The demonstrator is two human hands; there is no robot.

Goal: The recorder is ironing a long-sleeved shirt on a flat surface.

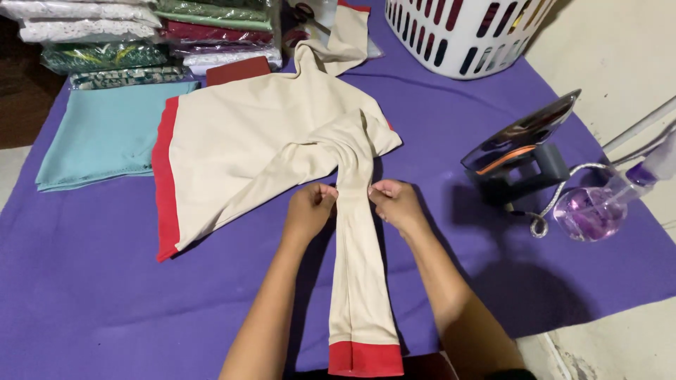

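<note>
The cream sleeve (359,281), lying lengthwise toward the counter's (105,281) near edge, is pinched by the left hand (310,209) and the right hand (394,204); open purple room is seen beside it.

Two bare forearms in from the bottom edge, angled inward and upward, converging near centre. Left hand (310,210) knuckles-up, fingers curled under, thumb and fingertips pinched tight at its upper right. Right hand (396,204) mirrored, fingers bent, pinch closed at its upper left. Hands level, close together, not touching each other. Wrists straight, slightly lowered. Left forearm more upright; right forearm slanting from the lower right, elbow out of view.
</note>
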